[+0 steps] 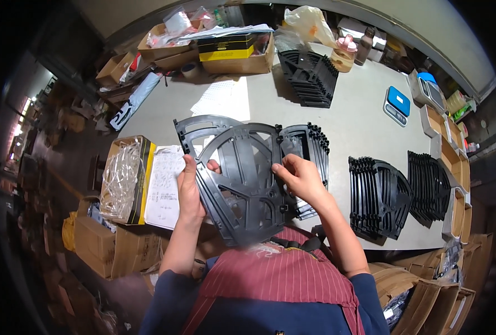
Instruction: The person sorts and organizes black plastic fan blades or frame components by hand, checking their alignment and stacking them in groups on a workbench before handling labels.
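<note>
Both my hands hold up a black plastic fan-shaped panel (245, 162) with cut-outs and small clips along its edges. A second panel (206, 124) of the same kind shows behind it at the upper left. My left hand (191, 188) is closed round the left edge, its thumb in front and fingertips visible through a gap. My right hand (302, 177) is closed on the right edge, finger and thumb together near the rim. Just behind that hand stands a row of similar panels (314, 142), partly hidden by the hand and the held panel.
More black panel stacks stand at the right (377, 195), far right (428, 187) and back (309, 78). On the left lie a box of clear plastic strips (122, 178) and a written sheet (163, 190). A blue-topped scale (397, 103) and cardboard trays (452, 153) line the right.
</note>
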Motion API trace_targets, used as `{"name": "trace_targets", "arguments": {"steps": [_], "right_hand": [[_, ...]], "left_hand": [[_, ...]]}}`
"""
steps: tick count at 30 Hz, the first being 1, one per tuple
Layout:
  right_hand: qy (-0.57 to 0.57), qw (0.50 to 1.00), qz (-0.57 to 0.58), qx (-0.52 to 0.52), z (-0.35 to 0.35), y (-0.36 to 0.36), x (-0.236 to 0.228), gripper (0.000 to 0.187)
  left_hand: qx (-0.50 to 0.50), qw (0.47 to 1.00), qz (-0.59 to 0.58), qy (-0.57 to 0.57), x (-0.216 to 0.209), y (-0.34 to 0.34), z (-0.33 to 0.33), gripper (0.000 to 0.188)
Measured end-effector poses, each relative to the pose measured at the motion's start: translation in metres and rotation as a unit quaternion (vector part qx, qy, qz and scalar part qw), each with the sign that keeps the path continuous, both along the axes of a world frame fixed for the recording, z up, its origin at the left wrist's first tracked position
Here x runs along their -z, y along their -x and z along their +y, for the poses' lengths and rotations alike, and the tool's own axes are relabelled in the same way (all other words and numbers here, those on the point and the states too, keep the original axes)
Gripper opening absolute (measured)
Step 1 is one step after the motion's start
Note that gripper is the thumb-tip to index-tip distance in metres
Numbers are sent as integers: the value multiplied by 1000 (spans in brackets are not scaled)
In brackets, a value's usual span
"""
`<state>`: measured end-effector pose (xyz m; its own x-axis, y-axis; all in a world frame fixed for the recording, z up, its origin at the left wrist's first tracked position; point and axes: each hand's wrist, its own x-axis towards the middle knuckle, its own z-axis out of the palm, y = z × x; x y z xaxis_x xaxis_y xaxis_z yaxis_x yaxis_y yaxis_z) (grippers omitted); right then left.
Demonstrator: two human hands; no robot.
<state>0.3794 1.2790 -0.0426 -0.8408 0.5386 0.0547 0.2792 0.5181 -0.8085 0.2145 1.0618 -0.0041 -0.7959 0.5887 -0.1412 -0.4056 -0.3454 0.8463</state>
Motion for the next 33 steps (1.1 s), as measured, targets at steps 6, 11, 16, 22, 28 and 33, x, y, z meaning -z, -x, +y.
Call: {"name": "trace_targets", "arguments": {"steps": [6,11,16,22,28,33], "right_hand": [[357,927,114,-5,18,14,14,16],[247,956,141,73,62,14,49,20],[-176,975,-52,122,90,-4,69,22],[-287,943,-36,163,62,-13,38,29],[153,986,11,-69,3,12,-10,43],[293,955,48,17,5,5,-21,28]], "left_hand": [[-26,1000,3,-14,-7,-5,0,50],[-93,994,-40,-37,0,27,-21,45],[-200,979,45,0,-17,49,-51,46],[-212,977,16,-3,-17,44,-45,46],[-97,993,56,26,-2,17,-6,56],[-109,992,66,26,-9,7,8,58]]}}
